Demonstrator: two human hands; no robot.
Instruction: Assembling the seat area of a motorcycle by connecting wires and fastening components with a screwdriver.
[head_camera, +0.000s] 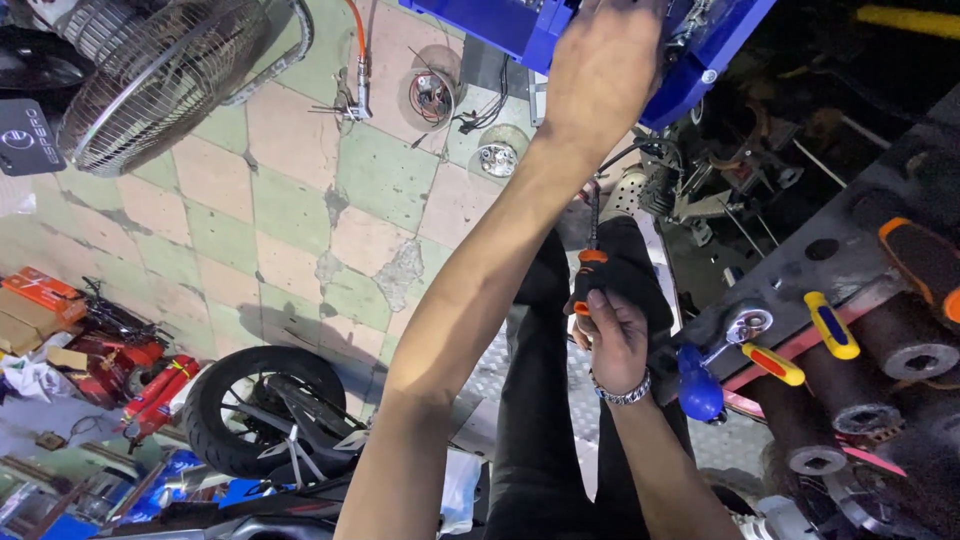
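My left hand (603, 62) reaches up to a blue motorcycle body panel (500, 25) at the top edge. Its back faces me and its fingers run out of view over the panel. Lower down, my right hand (612, 338), with a metal bracelet on the wrist, grips a screwdriver (588, 272) by its black and orange handle. The shaft points up toward the engine parts (690, 190) under the panel. My black trousers (545, 400) show beneath both arms.
At right, a dark metal tool rack (850, 260) holds yellow-handled screwdrivers (772, 364) and a blue-handled tool (698, 385). A wire-caged fan (160, 70) stands top left. A motorcycle tyre (262, 408) and red canisters (155, 395) sit bottom left on green and pink tiles.
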